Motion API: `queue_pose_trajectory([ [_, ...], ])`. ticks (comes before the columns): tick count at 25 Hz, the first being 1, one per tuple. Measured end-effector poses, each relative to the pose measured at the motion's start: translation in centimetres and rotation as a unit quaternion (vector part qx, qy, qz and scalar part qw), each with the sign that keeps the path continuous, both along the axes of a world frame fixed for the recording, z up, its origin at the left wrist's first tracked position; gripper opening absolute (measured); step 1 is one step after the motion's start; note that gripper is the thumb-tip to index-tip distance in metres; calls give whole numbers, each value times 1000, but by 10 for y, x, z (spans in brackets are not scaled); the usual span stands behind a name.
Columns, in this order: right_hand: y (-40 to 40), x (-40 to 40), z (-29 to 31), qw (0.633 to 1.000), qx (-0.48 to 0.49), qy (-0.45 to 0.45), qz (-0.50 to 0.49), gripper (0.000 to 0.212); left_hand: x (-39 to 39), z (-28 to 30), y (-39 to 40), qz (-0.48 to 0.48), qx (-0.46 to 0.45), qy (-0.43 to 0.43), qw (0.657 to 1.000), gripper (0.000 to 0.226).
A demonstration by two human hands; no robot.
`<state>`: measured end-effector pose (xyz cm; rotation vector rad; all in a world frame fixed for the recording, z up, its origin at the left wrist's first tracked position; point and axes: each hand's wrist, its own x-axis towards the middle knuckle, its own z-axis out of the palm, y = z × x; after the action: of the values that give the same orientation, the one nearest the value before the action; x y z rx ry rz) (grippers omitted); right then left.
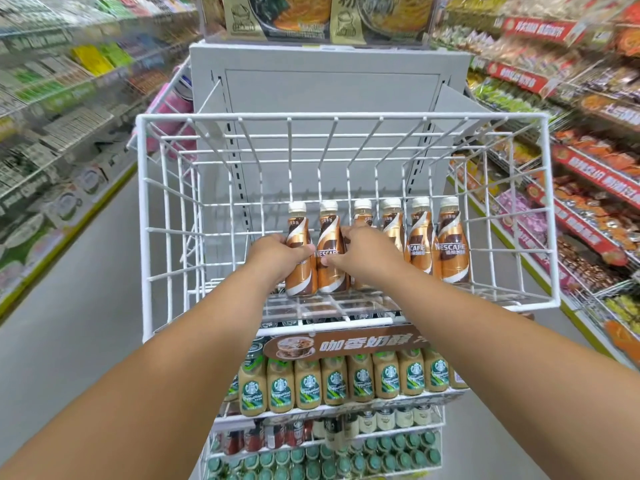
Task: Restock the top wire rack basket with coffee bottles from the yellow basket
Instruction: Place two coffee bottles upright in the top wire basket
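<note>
Shop aisle; each hand (277,254) (363,254) grips 1 bottle (300,237) in white basket (166,237).

Six coffee bottles (453,244) stand in the top basket (162,202) (right side).

Six brown-and-white coffee bottles (420,237) with white caps stand upright in a row along the white wire basket's (343,116) front, from 6 toward 3 o'clock.
</note>
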<state>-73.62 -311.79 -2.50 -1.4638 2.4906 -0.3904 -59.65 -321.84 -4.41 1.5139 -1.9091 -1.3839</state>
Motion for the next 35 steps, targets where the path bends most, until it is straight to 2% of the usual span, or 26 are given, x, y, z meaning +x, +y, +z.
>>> queue_pose_trajectory([
  [2, 8, 2, 5, 999, -7, -37, 11, 74, 2, 8, 5, -13, -24, -38, 999, 77],
  [4, 20, 6, 11, 999, -8, -40, 26, 76, 6, 17, 12, -31, -71, -91, 993, 81],
  [7, 40, 13, 21, 999, -22, -30, 27, 68, 18, 24, 23, -70, -150, -149, 975, 82],
  [12, 71, 28, 31, 997, 5, 63, 40, 72, 51, 28, 43, -154, -329, -217, 906, 79],
  [15, 93, 42, 34, 994, -1, 107, 35, 75, 70, 34, 63, -166, -413, -228, 866, 78],
  [23, 175, 53, 29, 981, -36, 179, 70, 80, 93, 40, 155, -128, -464, -263, 836, 79],
  [30, 277, 46, 6, 975, -49, 184, 115, 78, 98, 21, 269, -72, -442, -306, 840, 81],
  [35, 316, 45, -6, 973, -46, 183, 135, 79, 110, 2, 321, -57, -419, -298, 856, 82],
])
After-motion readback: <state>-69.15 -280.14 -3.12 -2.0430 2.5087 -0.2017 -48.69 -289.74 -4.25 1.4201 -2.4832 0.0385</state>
